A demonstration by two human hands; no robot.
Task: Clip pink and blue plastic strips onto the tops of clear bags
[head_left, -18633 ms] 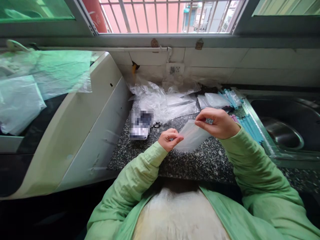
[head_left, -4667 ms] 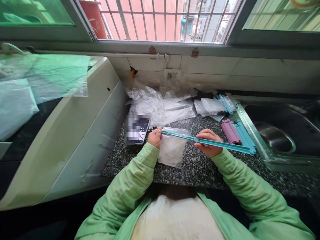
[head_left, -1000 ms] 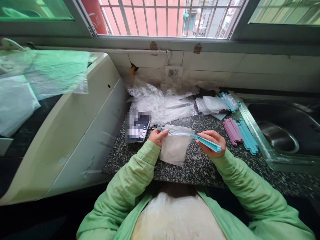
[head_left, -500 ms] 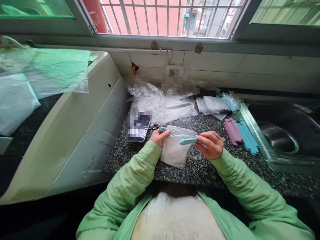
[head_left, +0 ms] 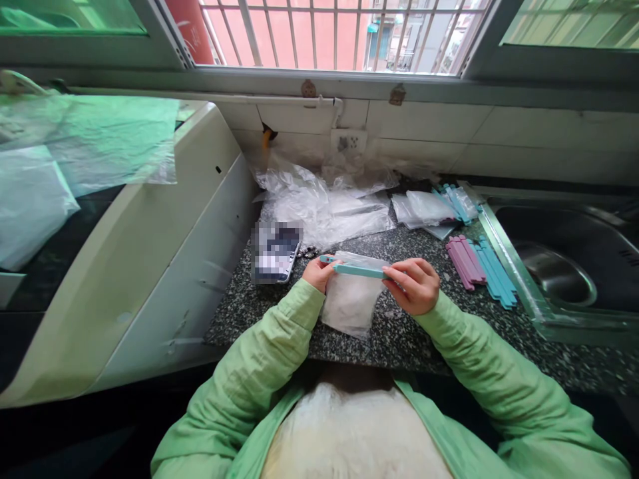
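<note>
My left hand is closed on the top left corner of a clear plastic bag. A short teal end, which looks like part of a sealing clip, pokes out above its fingers. My right hand pinches the right end of a long teal bag-sealing clip. This clip lies level across the upper part of the bag, and its left end reaches the left thumb. The bag hangs down over the speckled counter. Whether the clip grips the plastic I cannot tell.
Pink clips and teal clips lie right of my hands, beside the sink. Crumpled plastic bags spread behind. A partly blurred phone-like object lies left, near a large white appliance. Folded packets sit at the back.
My right hand has moved slightly left, bringing the teal clip over the bag's upper part. The clip's left end now meets my left thumb; before, it was apart from it.
</note>
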